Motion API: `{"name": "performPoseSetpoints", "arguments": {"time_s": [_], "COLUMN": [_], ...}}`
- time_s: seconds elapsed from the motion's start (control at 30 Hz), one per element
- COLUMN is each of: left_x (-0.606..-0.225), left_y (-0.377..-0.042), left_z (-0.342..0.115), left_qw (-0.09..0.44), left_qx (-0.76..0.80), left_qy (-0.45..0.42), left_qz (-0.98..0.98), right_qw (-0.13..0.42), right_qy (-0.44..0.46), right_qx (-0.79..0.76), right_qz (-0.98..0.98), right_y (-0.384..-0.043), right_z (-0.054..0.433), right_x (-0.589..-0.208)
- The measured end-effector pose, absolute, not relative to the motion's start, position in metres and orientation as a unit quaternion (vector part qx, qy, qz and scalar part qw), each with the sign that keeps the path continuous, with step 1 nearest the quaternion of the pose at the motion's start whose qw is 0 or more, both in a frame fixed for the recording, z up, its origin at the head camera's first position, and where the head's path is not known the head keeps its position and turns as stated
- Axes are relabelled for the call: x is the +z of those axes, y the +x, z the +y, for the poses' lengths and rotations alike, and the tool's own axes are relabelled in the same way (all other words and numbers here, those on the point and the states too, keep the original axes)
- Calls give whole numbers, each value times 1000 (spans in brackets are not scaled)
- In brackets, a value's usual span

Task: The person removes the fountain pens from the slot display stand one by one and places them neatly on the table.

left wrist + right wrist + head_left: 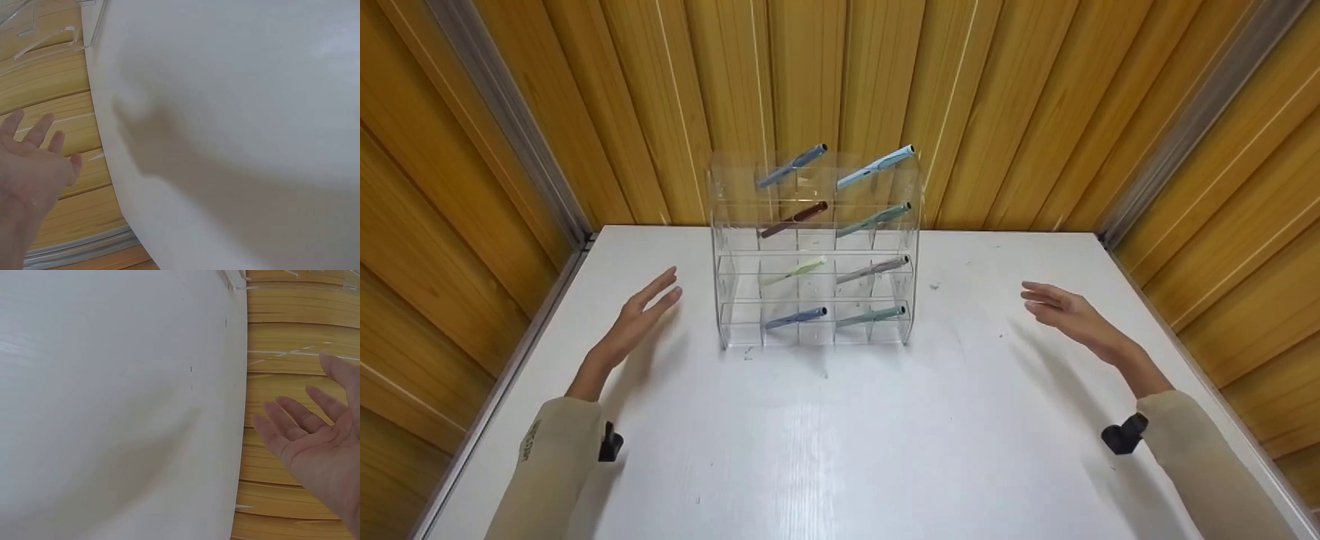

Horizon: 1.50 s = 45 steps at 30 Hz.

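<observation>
A clear tiered pen rack (741,335) stands toward the back of the white table, with pens lying tilted in two columns. The left column has a blue-grey pen (793,166), a dark red pen (795,219), a pale green pen (795,271) and a blue pen (796,318). In the right column are a light blue pen (876,166), a teal pen (874,220), a grey pen (874,269) and a green pen (872,316). My left hand (634,321) hovers left of the rack, fingers extended, holding nothing. Farther off on the right, my right hand (1072,319) is likewise empty, its fingers relaxed.
The white table (810,450) lies below both hands, with small dark marks on its surface. Yellow wood-patterned walls (997,112) enclose the back and sides. Small black devices (1125,435) sit at both sleeve cuffs.
</observation>
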State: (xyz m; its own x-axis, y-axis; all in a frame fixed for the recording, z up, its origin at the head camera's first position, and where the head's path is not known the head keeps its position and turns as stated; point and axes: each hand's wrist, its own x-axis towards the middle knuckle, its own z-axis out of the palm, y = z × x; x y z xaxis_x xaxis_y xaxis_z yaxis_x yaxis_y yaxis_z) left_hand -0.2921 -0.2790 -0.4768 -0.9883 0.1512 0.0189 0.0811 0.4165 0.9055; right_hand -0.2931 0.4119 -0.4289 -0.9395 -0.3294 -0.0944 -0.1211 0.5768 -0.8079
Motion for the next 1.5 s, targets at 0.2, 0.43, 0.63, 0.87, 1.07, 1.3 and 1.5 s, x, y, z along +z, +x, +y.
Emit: {"name": "performPoseSetpoints", "arguments": {"time_s": [0.2,0.43,0.63,0.87,1.07,1.3,1.5], "left_x": [-483,-489,-487,-492,-490,-493,-495], "left_y": [-301,-311,-320,-329,-333,-336,-335], "left_z": [-261,-244,-231,-223,-222,-221,-222], "left_qw": [74,119,141,154,153,152,137], "left_qx": [590,643,657,676,716,729,737], "left_qy": [70,73,62,72,53,48,29], "left_qz": [801,753,738,717,680,666,662], "right_qw": [118,135,141,148,166,174,190], "right_qy": [-159,-181,-186,-189,-196,-188,-195], "right_qx": [-495,-515,-521,-513,-506,-504,-506], "right_qz": [846,827,821,824,824,825,818], "right_y": [-286,-287,-289,-287,-286,-288,-288], "right_z": [405,390,377,362,350,337,326], "right_x": [-436,-437,-430,-432,-436,-441,-444]}}
